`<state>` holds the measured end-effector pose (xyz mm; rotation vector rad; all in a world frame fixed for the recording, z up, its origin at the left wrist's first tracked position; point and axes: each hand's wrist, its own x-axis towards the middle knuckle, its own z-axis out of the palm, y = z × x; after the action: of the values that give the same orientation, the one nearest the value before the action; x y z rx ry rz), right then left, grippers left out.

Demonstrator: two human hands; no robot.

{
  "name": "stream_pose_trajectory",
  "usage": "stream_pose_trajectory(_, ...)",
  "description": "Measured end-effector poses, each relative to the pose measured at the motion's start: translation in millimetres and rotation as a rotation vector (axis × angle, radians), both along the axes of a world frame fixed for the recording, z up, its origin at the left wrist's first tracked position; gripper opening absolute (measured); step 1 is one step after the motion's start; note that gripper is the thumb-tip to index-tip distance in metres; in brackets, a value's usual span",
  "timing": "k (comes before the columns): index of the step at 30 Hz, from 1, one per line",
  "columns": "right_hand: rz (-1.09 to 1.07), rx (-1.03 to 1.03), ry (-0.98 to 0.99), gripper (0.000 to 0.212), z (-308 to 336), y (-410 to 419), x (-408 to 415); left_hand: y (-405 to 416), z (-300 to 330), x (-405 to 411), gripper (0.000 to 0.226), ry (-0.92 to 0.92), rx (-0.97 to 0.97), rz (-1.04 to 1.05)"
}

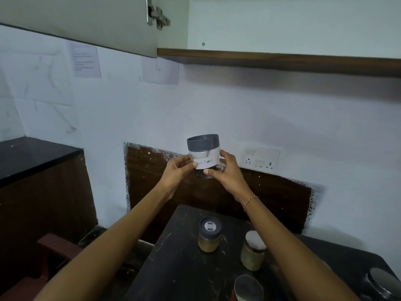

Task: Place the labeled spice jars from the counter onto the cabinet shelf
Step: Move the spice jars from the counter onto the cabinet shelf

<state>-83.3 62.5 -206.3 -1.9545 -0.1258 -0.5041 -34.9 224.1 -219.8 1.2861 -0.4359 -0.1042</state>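
Black pepper jar [204,154] being gripped by fingers of left hand [178,170] and right hand [225,170], hanging midair below cabinet shelf [282,61]; three jars [209,234] waiting on counter [173,268], possibly more.

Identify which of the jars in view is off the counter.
The black pepper jar, held up by both hands, left and right. The other jars stand on the counter.
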Motion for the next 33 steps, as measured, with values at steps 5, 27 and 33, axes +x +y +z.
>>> stream_pose_trajectory(5,-0.069,-0.061,-0.086,0.061,40,4,14,-4,41,6,0.020,-0.088,-0.045,0.148)
stream_pose_trajectory(27,-0.336,-0.208,-0.484,0.046,294,28,165,-10,309,151,0.019,-0.459,0.036,0.536)
stream_pose_trajectory(33,-0.237,-0.186,-0.188,0.016,326,24,232,-11,330,219,0.038,-0.456,0.285,0.526)
